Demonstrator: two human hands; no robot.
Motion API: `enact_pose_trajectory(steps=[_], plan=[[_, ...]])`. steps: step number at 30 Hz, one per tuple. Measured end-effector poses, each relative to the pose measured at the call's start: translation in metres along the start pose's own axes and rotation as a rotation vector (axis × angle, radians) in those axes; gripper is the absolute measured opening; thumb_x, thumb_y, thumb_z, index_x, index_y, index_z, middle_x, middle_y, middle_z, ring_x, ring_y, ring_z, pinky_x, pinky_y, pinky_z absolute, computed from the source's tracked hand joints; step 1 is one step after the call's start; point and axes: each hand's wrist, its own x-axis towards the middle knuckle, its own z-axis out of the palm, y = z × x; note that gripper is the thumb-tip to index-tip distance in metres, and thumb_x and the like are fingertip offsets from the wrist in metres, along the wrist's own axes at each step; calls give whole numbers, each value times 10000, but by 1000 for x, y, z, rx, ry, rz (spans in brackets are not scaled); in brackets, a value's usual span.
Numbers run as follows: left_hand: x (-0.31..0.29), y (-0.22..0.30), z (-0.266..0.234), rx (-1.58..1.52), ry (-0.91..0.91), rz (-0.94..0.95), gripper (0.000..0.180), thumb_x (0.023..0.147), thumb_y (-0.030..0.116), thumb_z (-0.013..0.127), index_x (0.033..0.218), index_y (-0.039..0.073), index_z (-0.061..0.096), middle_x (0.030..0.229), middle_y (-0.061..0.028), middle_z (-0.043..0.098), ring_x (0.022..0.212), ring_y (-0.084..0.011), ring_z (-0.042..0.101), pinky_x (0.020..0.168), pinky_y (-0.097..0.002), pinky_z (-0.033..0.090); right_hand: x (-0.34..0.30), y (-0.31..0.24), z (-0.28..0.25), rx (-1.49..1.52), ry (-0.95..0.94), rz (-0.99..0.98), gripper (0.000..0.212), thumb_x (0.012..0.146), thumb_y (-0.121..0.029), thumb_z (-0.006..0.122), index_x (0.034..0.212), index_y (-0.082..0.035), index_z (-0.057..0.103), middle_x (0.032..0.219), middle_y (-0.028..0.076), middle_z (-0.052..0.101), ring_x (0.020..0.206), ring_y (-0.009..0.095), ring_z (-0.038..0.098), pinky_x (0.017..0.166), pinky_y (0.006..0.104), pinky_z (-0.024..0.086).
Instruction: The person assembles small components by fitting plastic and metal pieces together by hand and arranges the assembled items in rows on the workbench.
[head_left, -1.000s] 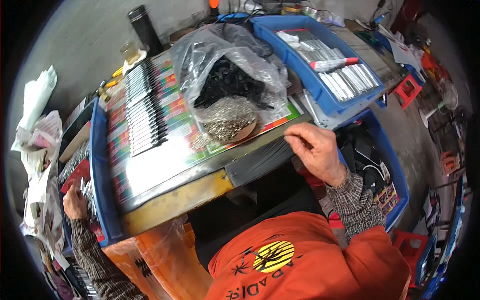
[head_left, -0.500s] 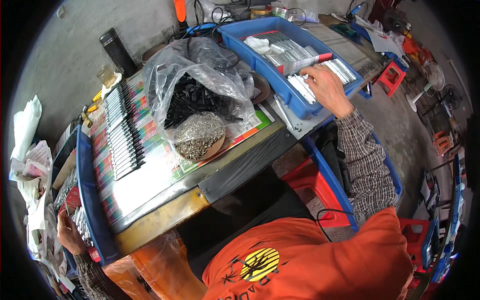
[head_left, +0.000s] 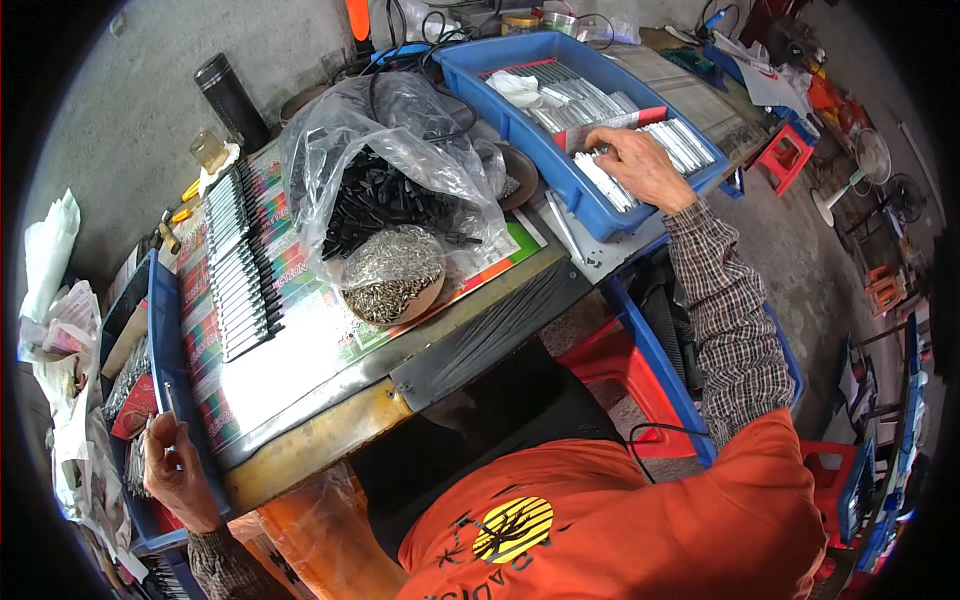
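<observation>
At the lower left, my left hand (head_left: 182, 476) is raised over the blue tray at the table's side. Its thumb and fingers pinch a thin silvery rod (head_left: 169, 397) that points upward. Far to the right, my right hand (head_left: 648, 168) reaches into a blue bin (head_left: 510, 128), over the silvery tubes (head_left: 603, 186) in its near compartment. The fingers of that hand are curled, and what they grip, if anything, is hidden. A row of black-ended, silvery pen-like pieces (head_left: 238, 270) lies on the table.
A clear plastic bag holds black parts (head_left: 385, 205), beside a bowl of small metal pieces (head_left: 388, 292). One loose tube (head_left: 565, 226) lies next to the bin. Left of the table is a blue tray (head_left: 172, 350). A dark cylinder (head_left: 230, 98) stands near the wall.
My left hand has risen and moved right, out of the left tray, with the thin rod between its fingers. My right hand has shifted slightly left over the tubes.
</observation>
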Motion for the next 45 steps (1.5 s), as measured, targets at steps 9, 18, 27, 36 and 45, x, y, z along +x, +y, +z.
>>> enact_pose_trajectory(steps=[9,18,27,36,45], plan=[[-20,47,28,-541,-137,-223,232,858,-106,590,1073,-22,619,928,2,615,840,-51,564,755,-179,447,-4,-8,-8,50,-18,135,299,758,-157,603,1042,-78,659,739,114,665,731,299,639,679,426,480],[-29,95,32,-637,-188,-333,128,833,-90,620,932,-9,630,812,9,596,596,-23,495,497,-167,388,-9,-13,-13,-46,25,255,217,740,-127,658,906,12,664,742,129,654,677,251,625,644,346,475],[-41,123,36,-805,-255,-431,101,850,-53,619,947,-24,624,752,-28,621,621,-52,537,534,-187,417,-37,-107,-41,295,297,49,106,839,-45,622,911,30,598,839,94,598,621,179,529,593,289,429],[-62,162,58,-1126,-439,-516,142,876,-20,638,1017,-36,641,820,-40,651,637,-53,581,540,-176,458,-81,-198,-12,1206,-407,170,95,911,-43,606,988,5,579,708,12,575,570,46,559,495,190,449],[-74,168,67,-1269,-509,-572,120,892,13,638,991,-53,628,872,-107,675,683,-120,626,564,-237,523,-97,-252,19,1405,-580,16,382,843,53,654,1213,23,563,856,50,634,693,92,639,599,226,549]])
